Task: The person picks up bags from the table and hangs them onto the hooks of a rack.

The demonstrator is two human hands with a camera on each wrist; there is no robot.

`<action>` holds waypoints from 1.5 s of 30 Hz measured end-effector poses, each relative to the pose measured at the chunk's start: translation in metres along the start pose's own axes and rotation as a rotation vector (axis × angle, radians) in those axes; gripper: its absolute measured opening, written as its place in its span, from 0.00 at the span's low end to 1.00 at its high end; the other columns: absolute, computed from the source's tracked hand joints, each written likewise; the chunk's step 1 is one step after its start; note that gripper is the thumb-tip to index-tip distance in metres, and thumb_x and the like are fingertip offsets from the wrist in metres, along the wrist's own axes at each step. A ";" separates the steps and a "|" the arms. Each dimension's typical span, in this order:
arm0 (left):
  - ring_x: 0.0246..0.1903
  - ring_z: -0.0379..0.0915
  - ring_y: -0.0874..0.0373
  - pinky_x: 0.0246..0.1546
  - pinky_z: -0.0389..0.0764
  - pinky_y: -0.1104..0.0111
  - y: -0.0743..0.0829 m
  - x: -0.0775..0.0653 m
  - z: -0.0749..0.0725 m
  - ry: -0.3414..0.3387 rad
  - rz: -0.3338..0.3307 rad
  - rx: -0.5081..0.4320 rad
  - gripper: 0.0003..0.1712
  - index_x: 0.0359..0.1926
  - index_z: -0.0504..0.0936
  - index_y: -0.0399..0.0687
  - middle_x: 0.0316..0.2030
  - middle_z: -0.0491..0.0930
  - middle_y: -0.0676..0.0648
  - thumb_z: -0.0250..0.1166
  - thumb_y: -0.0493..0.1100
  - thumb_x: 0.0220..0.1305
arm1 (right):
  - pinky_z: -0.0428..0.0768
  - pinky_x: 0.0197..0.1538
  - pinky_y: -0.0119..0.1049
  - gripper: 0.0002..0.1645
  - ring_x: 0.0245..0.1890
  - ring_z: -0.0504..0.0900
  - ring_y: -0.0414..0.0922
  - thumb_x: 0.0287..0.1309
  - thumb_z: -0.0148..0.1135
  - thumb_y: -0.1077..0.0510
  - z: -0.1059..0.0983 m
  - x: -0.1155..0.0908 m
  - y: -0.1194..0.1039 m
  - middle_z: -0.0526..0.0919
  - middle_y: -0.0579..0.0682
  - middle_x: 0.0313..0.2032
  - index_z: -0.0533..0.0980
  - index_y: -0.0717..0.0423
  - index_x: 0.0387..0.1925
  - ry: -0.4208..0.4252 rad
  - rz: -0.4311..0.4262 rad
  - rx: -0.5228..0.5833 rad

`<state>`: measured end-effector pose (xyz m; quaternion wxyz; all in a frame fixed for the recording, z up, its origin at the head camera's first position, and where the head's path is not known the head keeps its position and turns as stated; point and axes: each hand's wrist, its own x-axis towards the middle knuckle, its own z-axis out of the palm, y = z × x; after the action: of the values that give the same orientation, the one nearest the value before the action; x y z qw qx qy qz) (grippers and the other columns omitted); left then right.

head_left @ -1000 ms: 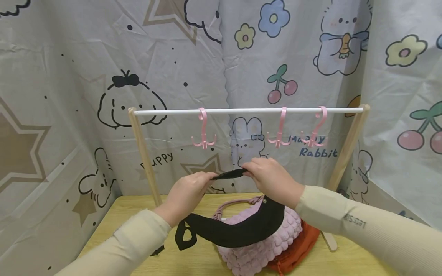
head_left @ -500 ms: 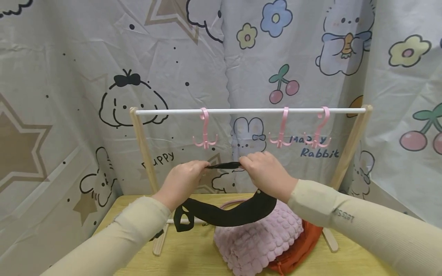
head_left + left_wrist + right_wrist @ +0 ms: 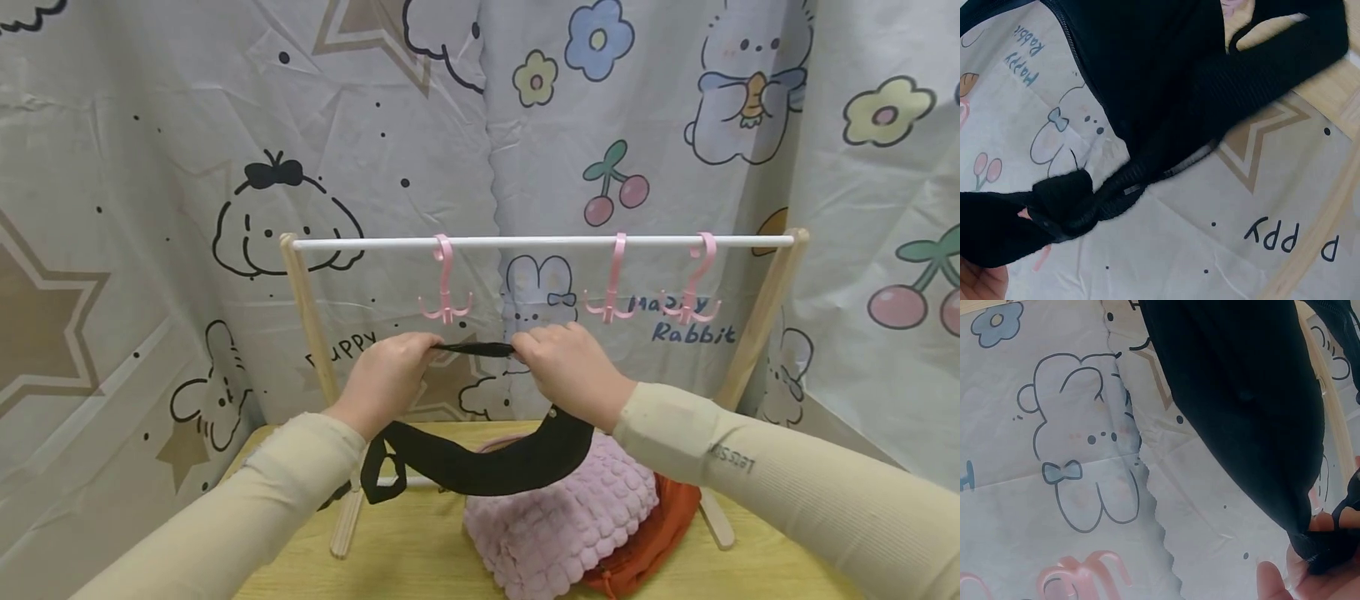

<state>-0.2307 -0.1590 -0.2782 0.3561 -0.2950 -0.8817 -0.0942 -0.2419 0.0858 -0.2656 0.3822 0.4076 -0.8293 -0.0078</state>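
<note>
Both hands hold up a black crescent-shaped zippered bag [image 3: 487, 471] by its strap. In the head view, the left hand [image 3: 386, 379] pinches one end of a short strap stretch [image 3: 476, 348], and the right hand [image 3: 573, 367] grips the other end. The bag's body sags in a curve below them, with a loose strap loop at its left. Its zipper [image 3: 1072, 44] shows in the left wrist view. In the right wrist view, fingers [image 3: 1329, 575] curl around the strap at the bag's end. Above the hands are pink hooks [image 3: 446, 304] on a rack bar.
The rack has a white bar [image 3: 540, 242] on wooden legs [image 3: 303, 308]. Two more pink hooks, one [image 3: 611, 300] near the other [image 3: 690, 304], hang right of centre. A pink puffy bag [image 3: 555, 525] lies over an orange-red bag [image 3: 667, 525] on the yellow table [image 3: 420, 558].
Both hands have risen and shifted a little left, lifting the black bag off the pink bag's front toward the rack. The hooks and the other bags stay in place.
</note>
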 end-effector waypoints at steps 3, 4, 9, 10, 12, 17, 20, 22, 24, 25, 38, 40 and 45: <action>0.37 0.86 0.47 0.39 0.86 0.59 -0.003 0.002 -0.001 0.004 -0.035 0.013 0.07 0.44 0.85 0.36 0.38 0.88 0.41 0.65 0.30 0.64 | 0.61 0.20 0.33 0.07 0.21 0.79 0.46 0.60 0.68 0.64 0.000 0.002 0.000 0.81 0.50 0.22 0.77 0.59 0.29 0.007 -0.004 -0.001; 0.38 0.86 0.46 0.39 0.86 0.59 -0.005 0.003 -0.001 0.010 -0.045 0.018 0.08 0.44 0.85 0.36 0.39 0.88 0.41 0.66 0.31 0.64 | 0.61 0.20 0.33 0.07 0.21 0.79 0.47 0.60 0.68 0.64 -0.001 0.003 -0.001 0.81 0.49 0.22 0.77 0.59 0.29 0.007 -0.004 0.000; 0.38 0.85 0.45 0.40 0.85 0.58 -0.012 0.006 -0.002 0.042 -0.073 0.043 0.07 0.42 0.86 0.37 0.38 0.88 0.41 0.67 0.32 0.63 | 0.66 0.20 0.35 0.08 0.21 0.80 0.47 0.61 0.67 0.64 -0.001 0.007 -0.002 0.81 0.49 0.22 0.75 0.59 0.28 0.012 -0.001 0.017; 0.38 0.85 0.45 0.40 0.85 0.58 -0.013 0.007 -0.003 0.041 -0.075 0.047 0.07 0.42 0.86 0.37 0.38 0.88 0.40 0.68 0.32 0.63 | 0.67 0.21 0.36 0.08 0.21 0.80 0.48 0.61 0.66 0.63 -0.001 0.008 -0.003 0.81 0.49 0.22 0.75 0.59 0.29 0.010 0.000 0.020; 0.38 0.85 0.45 0.40 0.85 0.58 -0.015 0.008 -0.004 0.045 -0.074 0.059 0.07 0.41 0.86 0.37 0.37 0.88 0.40 0.68 0.32 0.62 | 0.69 0.21 0.36 0.08 0.21 0.81 0.47 0.62 0.66 0.63 -0.002 0.010 -0.004 0.81 0.49 0.22 0.76 0.59 0.29 0.009 -0.001 0.022; 0.35 0.85 0.45 0.38 0.85 0.58 -0.019 0.011 -0.005 0.065 -0.049 0.091 0.06 0.40 0.86 0.36 0.35 0.88 0.40 0.68 0.32 0.61 | 0.70 0.21 0.37 0.08 0.21 0.80 0.47 0.63 0.66 0.61 -0.003 0.012 -0.004 0.82 0.49 0.22 0.76 0.60 0.30 0.000 0.005 0.017; 0.34 0.85 0.45 0.35 0.85 0.57 -0.022 0.011 -0.004 0.093 -0.031 0.117 0.06 0.40 0.86 0.36 0.33 0.87 0.40 0.69 0.32 0.61 | 0.71 0.21 0.37 0.07 0.21 0.80 0.47 0.63 0.66 0.61 -0.003 0.013 -0.005 0.82 0.49 0.23 0.76 0.60 0.31 -0.009 0.014 0.023; 0.33 0.84 0.44 0.34 0.85 0.56 -0.025 0.011 -0.004 0.114 -0.022 0.128 0.06 0.39 0.86 0.36 0.33 0.87 0.40 0.69 0.32 0.60 | 0.72 0.21 0.38 0.08 0.21 0.80 0.47 0.63 0.66 0.61 -0.002 0.014 -0.005 0.81 0.49 0.22 0.76 0.60 0.30 -0.009 0.019 0.030; 0.33 0.84 0.44 0.33 0.85 0.56 -0.027 0.013 -0.005 0.131 -0.019 0.137 0.06 0.39 0.86 0.36 0.32 0.87 0.39 0.69 0.31 0.60 | 0.73 0.21 0.39 0.09 0.20 0.80 0.47 0.63 0.66 0.62 -0.002 0.015 -0.005 0.80 0.49 0.22 0.75 0.60 0.29 -0.007 0.023 0.040; 0.32 0.84 0.44 0.32 0.85 0.55 -0.028 0.014 -0.005 0.137 -0.020 0.138 0.06 0.39 0.86 0.36 0.32 0.87 0.39 0.69 0.31 0.60 | 0.74 0.21 0.39 0.09 0.20 0.80 0.47 0.63 0.65 0.62 -0.002 0.016 -0.005 0.80 0.50 0.21 0.75 0.60 0.29 -0.003 0.024 0.046; 0.34 0.83 0.45 0.33 0.86 0.56 -0.040 0.026 -0.009 0.176 0.033 0.190 0.07 0.40 0.86 0.37 0.34 0.87 0.41 0.69 0.30 0.59 | 0.77 0.21 0.43 0.12 0.19 0.81 0.50 0.65 0.63 0.63 0.001 0.024 -0.007 0.78 0.50 0.19 0.72 0.60 0.26 0.037 0.049 0.069; 0.34 0.83 0.45 0.33 0.86 0.56 -0.042 0.027 -0.010 0.180 0.043 0.192 0.08 0.40 0.86 0.36 0.35 0.87 0.41 0.69 0.29 0.59 | 0.77 0.22 0.43 0.12 0.19 0.81 0.50 0.65 0.63 0.63 0.001 0.025 -0.007 0.78 0.50 0.19 0.72 0.60 0.27 0.033 0.052 0.065; 0.36 0.81 0.44 0.33 0.86 0.56 -0.046 0.030 -0.011 0.170 0.052 0.197 0.12 0.43 0.86 0.36 0.37 0.87 0.41 0.66 0.24 0.59 | 0.79 0.22 0.43 0.11 0.20 0.81 0.49 0.67 0.62 0.62 0.000 0.029 -0.008 0.79 0.50 0.20 0.72 0.61 0.28 -0.013 0.091 0.045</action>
<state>-0.2687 -0.1865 -0.2478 0.4593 -0.2722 -0.8453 -0.0224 -0.2476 0.0603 -0.2502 0.3676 0.3780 -0.8493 0.0257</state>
